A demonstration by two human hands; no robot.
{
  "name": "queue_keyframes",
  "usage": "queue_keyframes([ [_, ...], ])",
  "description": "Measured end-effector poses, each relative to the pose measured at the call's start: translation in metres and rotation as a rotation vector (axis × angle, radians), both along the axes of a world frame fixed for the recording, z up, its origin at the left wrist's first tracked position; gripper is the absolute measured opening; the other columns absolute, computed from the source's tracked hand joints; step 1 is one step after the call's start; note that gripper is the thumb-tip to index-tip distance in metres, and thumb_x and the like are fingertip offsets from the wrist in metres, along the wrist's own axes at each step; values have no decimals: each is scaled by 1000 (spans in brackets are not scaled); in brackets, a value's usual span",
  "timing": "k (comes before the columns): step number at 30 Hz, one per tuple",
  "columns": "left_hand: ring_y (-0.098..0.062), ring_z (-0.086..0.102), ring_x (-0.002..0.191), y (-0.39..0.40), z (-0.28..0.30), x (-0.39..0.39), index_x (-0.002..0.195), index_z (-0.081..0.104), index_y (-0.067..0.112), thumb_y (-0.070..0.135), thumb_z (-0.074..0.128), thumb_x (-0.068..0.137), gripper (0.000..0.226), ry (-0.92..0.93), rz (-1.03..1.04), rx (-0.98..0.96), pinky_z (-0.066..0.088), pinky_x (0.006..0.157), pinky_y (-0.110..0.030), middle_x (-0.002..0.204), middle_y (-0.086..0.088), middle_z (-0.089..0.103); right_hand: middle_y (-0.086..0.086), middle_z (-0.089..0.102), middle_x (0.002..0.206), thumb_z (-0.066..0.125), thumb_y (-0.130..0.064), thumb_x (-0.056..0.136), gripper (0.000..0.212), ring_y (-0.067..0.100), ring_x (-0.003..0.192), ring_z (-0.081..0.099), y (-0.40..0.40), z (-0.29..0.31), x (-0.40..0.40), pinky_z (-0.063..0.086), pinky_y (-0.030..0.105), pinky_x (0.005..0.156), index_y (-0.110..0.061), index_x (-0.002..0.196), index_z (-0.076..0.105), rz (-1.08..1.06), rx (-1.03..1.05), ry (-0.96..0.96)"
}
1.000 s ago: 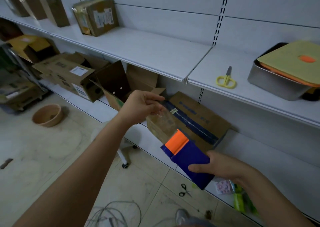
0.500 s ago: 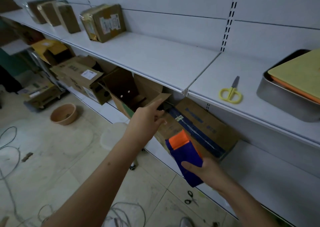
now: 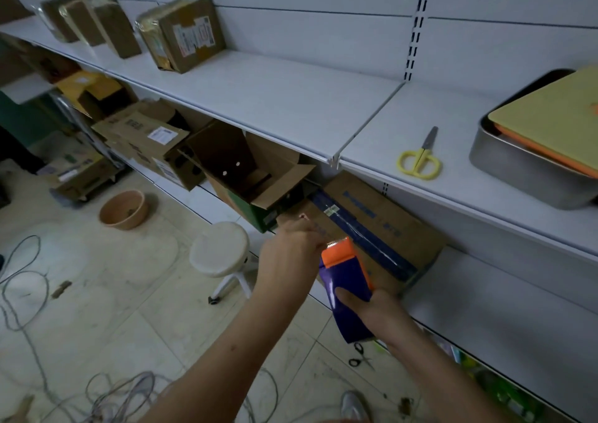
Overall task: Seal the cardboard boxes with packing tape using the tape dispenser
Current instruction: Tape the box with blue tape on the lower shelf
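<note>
Two hands are in view, both at the tape dispenser in front of the lower shelf. Furthest left on the floor, a terracotta bowl point(image 3: 123, 209) sits apart from a white stool point(image 3: 220, 248). Your left hand point(image 3: 291, 254) has its fingers curled at the dispenser's orange head, apparently pinching the tape end; the tape itself is too faint to confirm. An open cardboard box point(image 3: 255, 176) stands on the lower shelf just above that hand. Your right hand point(image 3: 375, 309) grips the blue tape dispenser point(image 3: 348, 286) from below, thumb across its face. Behind it lies a flat box point(image 3: 372, 228) with blue tape along its seam. Yellow scissors point(image 3: 419, 160) rest on the upper shelf point(image 3: 291, 99), near a metal tray point(image 3: 524, 176).
</note>
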State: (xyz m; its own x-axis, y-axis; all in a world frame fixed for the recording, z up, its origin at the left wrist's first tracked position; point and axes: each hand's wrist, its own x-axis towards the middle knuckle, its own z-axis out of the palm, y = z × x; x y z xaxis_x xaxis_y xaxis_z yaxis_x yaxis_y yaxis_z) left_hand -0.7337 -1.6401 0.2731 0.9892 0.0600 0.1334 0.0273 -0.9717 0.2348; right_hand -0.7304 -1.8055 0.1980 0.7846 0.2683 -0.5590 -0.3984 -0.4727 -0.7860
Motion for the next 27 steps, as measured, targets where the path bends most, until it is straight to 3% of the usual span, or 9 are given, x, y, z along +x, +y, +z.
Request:
queue_keyframes([
  [4,-14,57,95,-13,-15,-6,111,73,23,22,67,93,19,-43,-41,20,56,70,-32,102,2,64,4,68,97,66,-51,87,36,22,92,60,5,2,4,45,28,64,-17,98,61,-69,44,37],
  [7,-15,60,81,-21,-24,-9,109,73,18,14,78,82,28,-62,-53,23,55,57,-30,90,1,65,2,68,100,63,-54,87,41,23,97,61,9,2,8,48,32,74,-17,105,62,-101,73,77],
  [10,-18,63,90,-24,-32,-8,126,63,17,15,71,88,38,-44,-15,-54,57,63,-34,97,0,70,1,69,102,56,-53,93,38,20,96,62,13,5,12,48,32,75,-19,108,63,-157,111,139],
  [13,-19,62,98,-23,-41,-5,120,69,25,13,61,92,31,-9,-51,-116,55,69,-34,104,2,71,5,72,101,47,-57,96,39,25,98,66,16,6,15,53,43,92,-25,110,65,-285,264,311],
  [16,-22,58,90,-22,-53,-3,119,70,26,15,49,90,37,9,-135,-62,52,68,-33,102,0,68,7,72,111,55,-83,72,73,27,105,67,19,-1,20,51,49,97,-27,118,64,-332,358,383],
  [18,-22,56,91,-25,-60,-3,120,69,22,15,60,84,38,30,-150,9,51,71,-33,104,-1,65,5,70,115,59,-94,46,99,25,107,65,21,-3,25,51,47,98,-30,121,62,-305,334,385],
  [22,-23,59,98,-35,-70,-11,131,61,12,32,83,63,75,119,-174,164,54,81,-34,116,-5,62,5,75,104,61,-86,60,80,24,98,70,25,-7,38,56,44,90,-27,115,68,-318,358,424],
  [25,-30,59,117,-37,-85,-14,140,54,7,30,84,60,89,152,-189,199,55,90,-40,138,-15,57,6,72,109,55,-78,77,65,23,101,68,31,-14,50,55,39,88,-28,115,68,-322,332,433],
  [27,-33,47,135,-31,-97,-12,150,39,6,24,75,70,89,173,-203,193,49,102,-43,153,-18,42,8,72,105,51,-66,89,53,24,98,67,37,-21,59,54,37,82,-23,115,68,-366,315,427],
])
